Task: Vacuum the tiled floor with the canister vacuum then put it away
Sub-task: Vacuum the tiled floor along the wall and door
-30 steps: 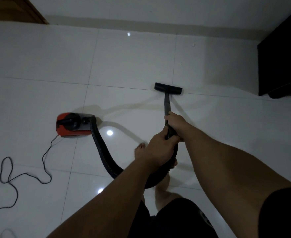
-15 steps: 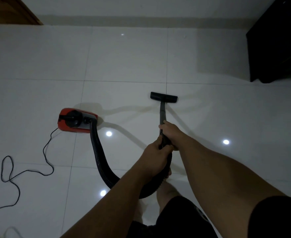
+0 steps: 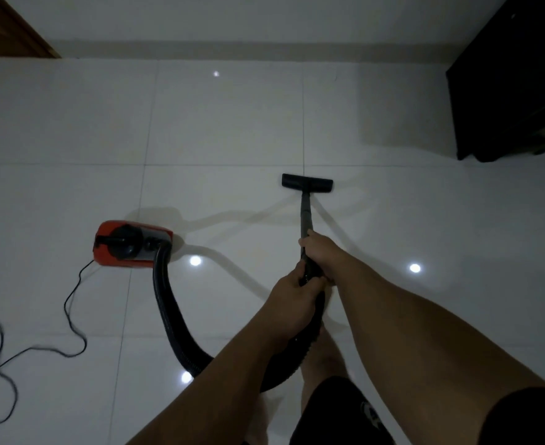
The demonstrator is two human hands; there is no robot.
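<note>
Hands grip the black wand at frame centre: the right hand clenched round it higher up the frame, the left hand clenched just below, where the hose joins. The nozzle lies flat on the white tiled floor, across a grout line. The red canister sits at left centre, its cord trailing to the lower left. A dark cabinet stands upper right.
</note>
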